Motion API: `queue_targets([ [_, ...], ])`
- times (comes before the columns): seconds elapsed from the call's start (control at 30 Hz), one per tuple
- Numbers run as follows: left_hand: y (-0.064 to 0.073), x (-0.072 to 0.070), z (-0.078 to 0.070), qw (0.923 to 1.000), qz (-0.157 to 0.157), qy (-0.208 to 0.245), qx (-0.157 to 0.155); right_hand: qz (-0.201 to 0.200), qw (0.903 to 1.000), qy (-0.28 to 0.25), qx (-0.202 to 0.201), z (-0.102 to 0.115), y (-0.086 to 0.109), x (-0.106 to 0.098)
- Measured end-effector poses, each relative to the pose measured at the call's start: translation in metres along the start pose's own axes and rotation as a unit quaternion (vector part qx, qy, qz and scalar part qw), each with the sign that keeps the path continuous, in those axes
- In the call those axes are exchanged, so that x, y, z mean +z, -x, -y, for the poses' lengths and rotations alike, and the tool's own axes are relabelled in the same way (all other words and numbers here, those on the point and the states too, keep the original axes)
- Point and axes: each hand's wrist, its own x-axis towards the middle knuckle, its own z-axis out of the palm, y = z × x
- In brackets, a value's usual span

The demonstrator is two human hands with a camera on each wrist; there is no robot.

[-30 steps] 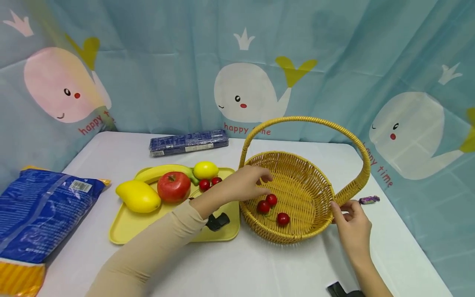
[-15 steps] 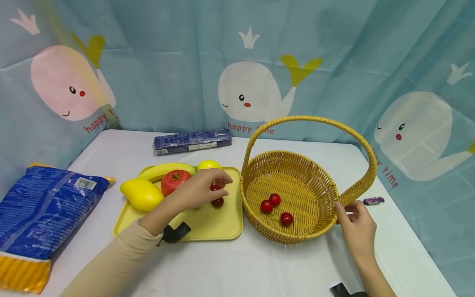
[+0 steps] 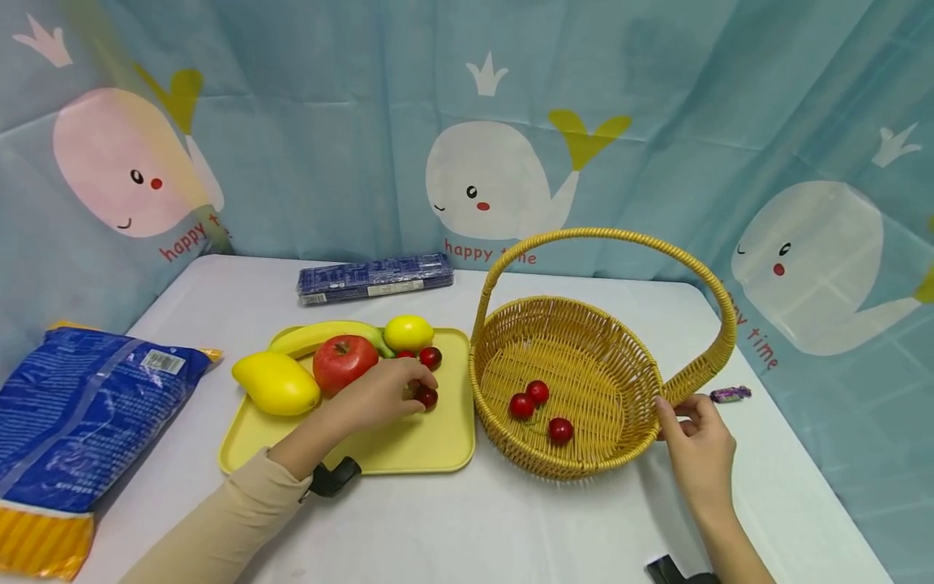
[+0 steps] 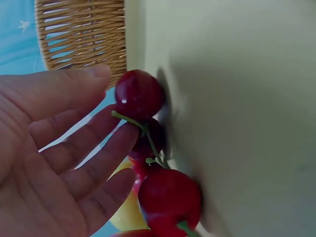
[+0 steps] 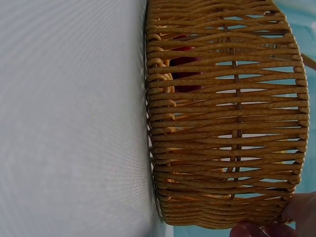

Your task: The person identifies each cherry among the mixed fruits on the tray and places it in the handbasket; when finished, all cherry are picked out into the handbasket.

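Note:
My left hand is over the yellow tray, its fingertips right at a red cherry. In the left wrist view the thumb and fingers stand apart beside the cherries, which have green stems. At the right, my right hand pinches the rim of a wicker basket at the foot of its tall handle. Inside the basket lie 3 cherries. A red apple, a banana, a lemon and a yellow mango share the tray with the cherries.
A blue and orange bag lies at the left. Behind the tray is a flat blue package. A purple wrapped candy lies right of the basket. A whale-print curtain hangs along the back of the white table.
My left hand has moved left from over the basket to the tray and lowered to the cherries there. My right hand keeps its hold on the basket rim.

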Motion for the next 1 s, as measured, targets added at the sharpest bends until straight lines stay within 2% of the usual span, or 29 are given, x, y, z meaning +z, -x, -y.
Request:
queue_targets([
  [0.13, 0.001, 0.004, 0.0, 0.9998, 0.0, -0.02, 0.006, 0.002, 1.0, -0.002, -0.005, -0.002, 0.0, 0.0],
  [0.23, 0.0, 0.006, -0.001, 0.9993, 0.002, -0.036, 0.01, 0.003, 1.0, 0.001, 0.005, 0.006, 0.002, -0.001],
  [0.5, -0.002, 0.01, -0.005, 0.9968, 0.027, -0.072, 0.022, 0.003, 0.9998, 0.004, 0.02, 0.009, 0.001, -0.001],
  [0.57, -0.002, 0.009, -0.006, 0.9963, 0.029, -0.078, 0.024, 0.003, 0.9998, 0.008, 0.017, 0.004, 0.0, 0.0],
  [0.73, 0.001, 0.002, -0.017, 0.9952, 0.024, -0.094, 0.014, 0.007, 0.9997, 0.011, 0.019, 0.001, -0.001, 0.001],
  [0.8, 0.002, -0.003, -0.022, 0.9947, 0.019, -0.1, 0.015, 0.01, 0.9995, 0.01, 0.03, 0.006, -0.001, 0.0],
  [1.0, 0.003, -0.017, -0.04, 0.992, -0.016, -0.109, 0.062, 0.01, 0.9991, 0.012, 0.039, 0.008, -0.001, -0.001],
])
